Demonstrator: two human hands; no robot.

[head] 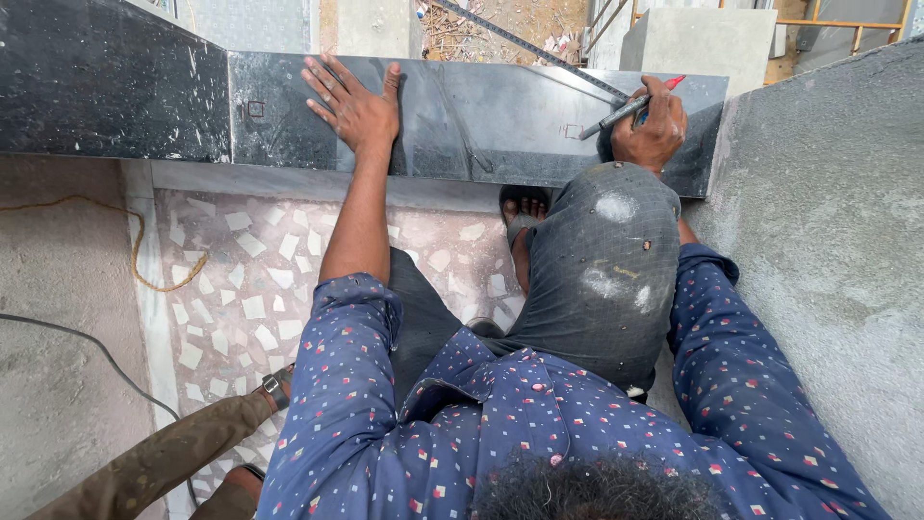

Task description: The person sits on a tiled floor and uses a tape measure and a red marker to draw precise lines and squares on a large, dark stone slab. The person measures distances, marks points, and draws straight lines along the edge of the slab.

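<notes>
I am watching a dark polished stone slab (481,116) lying flat across the top of the view, butted end to end against a second dark slab (106,82) on its left and meeting a rough grey cement wall (828,241) on its right. On the slab's far right end the right hand (653,125) is closing its fingers around a marker pen (626,111) with a red cap end, the tip touching the stone near a small square mark (575,131) drawn there. A long metal straightedge (529,48) is running diagonally from the top of the view down toward that hand. The left hand (351,101) is pressing flat on the same slab, fingers spread open and holding nothing, a little to the right of another small square mark (255,109). Nearer to me, a bent knee in dusty grey trousers (597,270) is rising just under the right hand, with a bare foot (525,217) showing beside it at the slab's near edge. Both arms are wearing sleeves of a blue patterned shirt (539,424). Below the slab a terrazzo floor (241,289) with pale chips is spreading out, bordered by grey cement where a yellowish cord (144,260) and a black cable (96,351) are trailing. At the lower left, another person's arm in an olive-brown sleeve (164,462) with a wristwatch (277,387) is reaching in.
</notes>
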